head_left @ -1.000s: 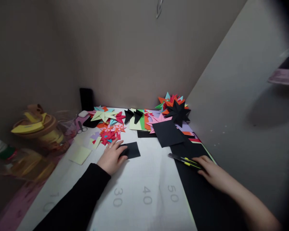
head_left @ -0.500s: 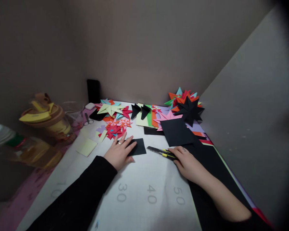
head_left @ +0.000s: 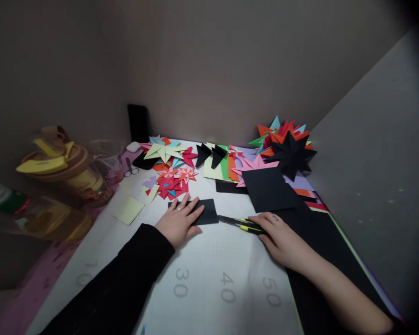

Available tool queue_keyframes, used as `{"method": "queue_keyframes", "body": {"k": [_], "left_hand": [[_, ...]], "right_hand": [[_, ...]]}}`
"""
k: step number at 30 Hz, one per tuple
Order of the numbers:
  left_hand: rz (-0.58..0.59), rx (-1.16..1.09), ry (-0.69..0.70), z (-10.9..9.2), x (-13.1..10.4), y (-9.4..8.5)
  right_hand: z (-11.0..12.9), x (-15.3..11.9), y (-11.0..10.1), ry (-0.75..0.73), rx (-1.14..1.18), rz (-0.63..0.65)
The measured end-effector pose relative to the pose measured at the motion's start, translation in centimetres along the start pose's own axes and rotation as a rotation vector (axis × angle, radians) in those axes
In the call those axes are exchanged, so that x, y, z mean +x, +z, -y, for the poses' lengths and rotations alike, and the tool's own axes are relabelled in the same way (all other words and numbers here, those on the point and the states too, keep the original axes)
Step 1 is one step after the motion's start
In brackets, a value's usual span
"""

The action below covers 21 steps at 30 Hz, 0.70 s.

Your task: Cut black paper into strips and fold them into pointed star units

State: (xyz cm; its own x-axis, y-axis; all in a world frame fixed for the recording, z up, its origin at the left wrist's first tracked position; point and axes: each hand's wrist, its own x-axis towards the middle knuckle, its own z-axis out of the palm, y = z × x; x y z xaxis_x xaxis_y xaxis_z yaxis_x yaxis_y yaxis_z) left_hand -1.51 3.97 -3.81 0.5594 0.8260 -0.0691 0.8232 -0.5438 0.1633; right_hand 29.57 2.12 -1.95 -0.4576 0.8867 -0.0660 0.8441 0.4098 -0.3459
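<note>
My left hand (head_left: pixel 179 222) lies flat with fingers spread on a small black paper rectangle (head_left: pixel 208 212), covering its left part. In my right hand (head_left: pixel 274 235) is a utility knife (head_left: pixel 253 226) with black and yellow parts. Its blade points left, and the tip is at the right edge of the black rectangle. Beyond my right hand, a black paper square (head_left: pixel 268 188) rests over other sheets. Two folded black pieces (head_left: pixel 218 157) stand farther back.
Red, orange and pale green folded stars (head_left: pixel 165 152) lie at the back left, near scissors (head_left: pixel 131 168). A multicoloured star pile (head_left: pixel 277 135) and a black star (head_left: pixel 293 156) sit back right. Left are a bottle (head_left: pixel 45 216), a lidded cup (head_left: pixel 73 174) and a pale note (head_left: pixel 128 211).
The view has shifted a little, so most things appear farther right. The knife's blade tip is now closer to the black rectangle's right edge. My left hand still rests on the paper.
</note>
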Motion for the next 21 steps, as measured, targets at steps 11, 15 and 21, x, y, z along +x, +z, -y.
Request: {"method": "queue_keyframes", "body": {"k": [11,15,21], "left_hand": [[-0.081,-0.009,0.027,-0.1,-0.1,0.4],[-0.066,-0.011,0.032,0.1,0.1,0.5],[-0.054,-0.021,0.022,0.2,0.2,0.6]], "right_hand": [[0.1,1.1,-0.9,-0.072,0.018,0.058],[-1.7,0.1,-1.7,-0.008,0.023,0.004],[-1.3,0.4,-0.9,0.005,-0.013,-0.02]]}}
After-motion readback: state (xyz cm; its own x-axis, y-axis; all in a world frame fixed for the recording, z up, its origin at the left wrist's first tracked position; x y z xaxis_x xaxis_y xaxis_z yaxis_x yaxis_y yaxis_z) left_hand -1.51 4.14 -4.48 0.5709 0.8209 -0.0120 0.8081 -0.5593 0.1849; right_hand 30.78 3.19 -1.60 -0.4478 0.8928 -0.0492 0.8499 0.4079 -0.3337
